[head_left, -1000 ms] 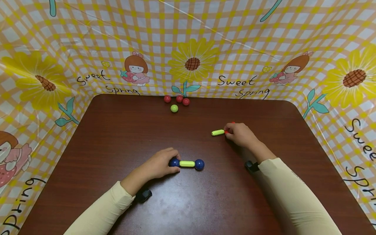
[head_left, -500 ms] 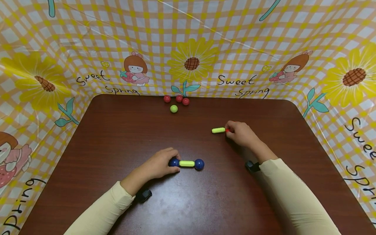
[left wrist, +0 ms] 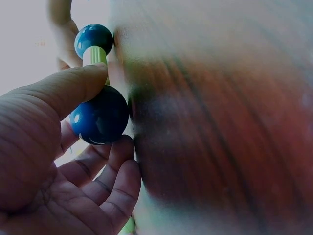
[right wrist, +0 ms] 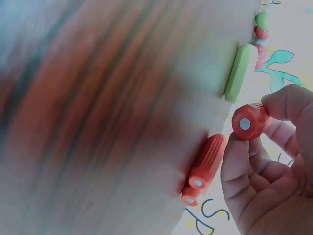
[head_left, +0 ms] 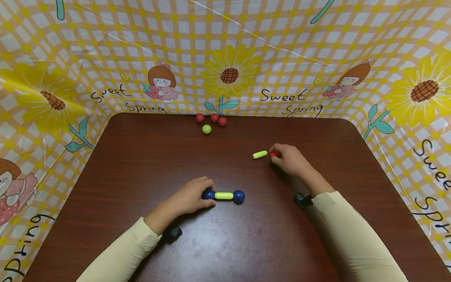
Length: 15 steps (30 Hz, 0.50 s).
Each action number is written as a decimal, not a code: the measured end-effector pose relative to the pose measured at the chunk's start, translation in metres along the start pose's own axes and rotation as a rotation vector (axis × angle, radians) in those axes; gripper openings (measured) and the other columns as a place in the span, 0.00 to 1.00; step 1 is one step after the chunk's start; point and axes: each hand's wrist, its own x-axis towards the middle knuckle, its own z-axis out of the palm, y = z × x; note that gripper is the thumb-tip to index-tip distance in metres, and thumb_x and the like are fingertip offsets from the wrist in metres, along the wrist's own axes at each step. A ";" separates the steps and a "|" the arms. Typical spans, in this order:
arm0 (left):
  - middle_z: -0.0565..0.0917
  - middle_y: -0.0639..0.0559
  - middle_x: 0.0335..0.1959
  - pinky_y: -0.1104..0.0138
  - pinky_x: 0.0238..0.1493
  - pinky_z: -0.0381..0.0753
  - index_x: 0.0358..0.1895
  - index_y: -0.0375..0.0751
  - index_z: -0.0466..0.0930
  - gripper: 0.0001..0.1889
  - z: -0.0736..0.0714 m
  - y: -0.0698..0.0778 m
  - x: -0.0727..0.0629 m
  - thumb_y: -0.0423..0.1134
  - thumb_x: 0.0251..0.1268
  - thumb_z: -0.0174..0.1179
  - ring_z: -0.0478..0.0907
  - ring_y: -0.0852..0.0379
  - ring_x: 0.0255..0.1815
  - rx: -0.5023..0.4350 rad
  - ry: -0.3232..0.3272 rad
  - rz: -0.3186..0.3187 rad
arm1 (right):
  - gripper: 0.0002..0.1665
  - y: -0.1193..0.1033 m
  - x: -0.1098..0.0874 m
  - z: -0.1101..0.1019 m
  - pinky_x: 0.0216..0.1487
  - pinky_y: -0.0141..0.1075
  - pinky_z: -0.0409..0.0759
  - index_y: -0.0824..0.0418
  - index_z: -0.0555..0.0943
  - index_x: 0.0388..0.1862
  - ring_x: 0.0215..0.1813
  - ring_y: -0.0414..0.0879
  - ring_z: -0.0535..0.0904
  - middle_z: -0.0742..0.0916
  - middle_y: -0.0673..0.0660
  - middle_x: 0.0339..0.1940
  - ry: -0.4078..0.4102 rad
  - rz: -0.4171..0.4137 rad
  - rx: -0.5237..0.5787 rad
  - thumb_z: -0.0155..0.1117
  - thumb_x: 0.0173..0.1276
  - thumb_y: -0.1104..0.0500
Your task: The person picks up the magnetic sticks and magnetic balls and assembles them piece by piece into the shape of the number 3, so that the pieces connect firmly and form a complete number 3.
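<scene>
My left hand (head_left: pixel 192 195) grips a blue ball (left wrist: pixel 100 117), thumb along one side and fingers below it. This ball joins a yellow-green rod (head_left: pixel 224 196), with a second blue ball (head_left: pixel 239 196) at the other end, like a small dumbbell lying on the table. My right hand (head_left: pixel 289 159) pinches a red magnetic rod (right wrist: pixel 249 122) between thumb and forefinger; its silver end disc faces the right wrist camera. Just left of those fingertips, a loose yellow-green rod (head_left: pixel 260 154) lies apart from the red one.
Two more red rods (right wrist: pixel 208 159) lie on the table near the right hand, hidden behind it in the head view. Several red balls (head_left: pixel 215 117) and one green ball (head_left: pixel 206 129) sit by the table's back edge. Patterned cloth (head_left: pixel 225 47) walls the table in.
The red rod has come away from the yellow-green rod, leaving a small gap. My right hand has shifted slightly toward the back. The green ball has rolled a little left. My left hand stays put.
</scene>
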 end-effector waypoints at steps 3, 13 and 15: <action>0.78 0.56 0.43 0.62 0.45 0.76 0.44 0.47 0.78 0.13 0.000 0.000 0.000 0.42 0.60 0.72 0.75 0.59 0.41 0.003 0.003 0.001 | 0.12 -0.002 -0.001 0.000 0.37 0.43 0.71 0.63 0.80 0.50 0.33 0.50 0.75 0.82 0.56 0.32 0.011 0.020 0.063 0.61 0.70 0.61; 0.78 0.56 0.42 0.63 0.43 0.76 0.44 0.47 0.78 0.13 0.000 0.000 0.000 0.42 0.60 0.72 0.74 0.59 0.40 0.001 -0.002 -0.004 | 0.13 -0.015 -0.007 0.005 0.36 0.39 0.74 0.65 0.79 0.49 0.38 0.50 0.76 0.83 0.59 0.40 -0.005 0.143 0.300 0.63 0.71 0.58; 0.78 0.56 0.42 0.64 0.43 0.76 0.44 0.48 0.78 0.13 0.000 0.000 0.000 0.42 0.60 0.72 0.74 0.59 0.40 0.002 -0.002 -0.004 | 0.14 -0.018 -0.008 0.007 0.37 0.38 0.74 0.65 0.79 0.49 0.39 0.50 0.76 0.83 0.59 0.40 -0.012 0.164 0.335 0.64 0.71 0.57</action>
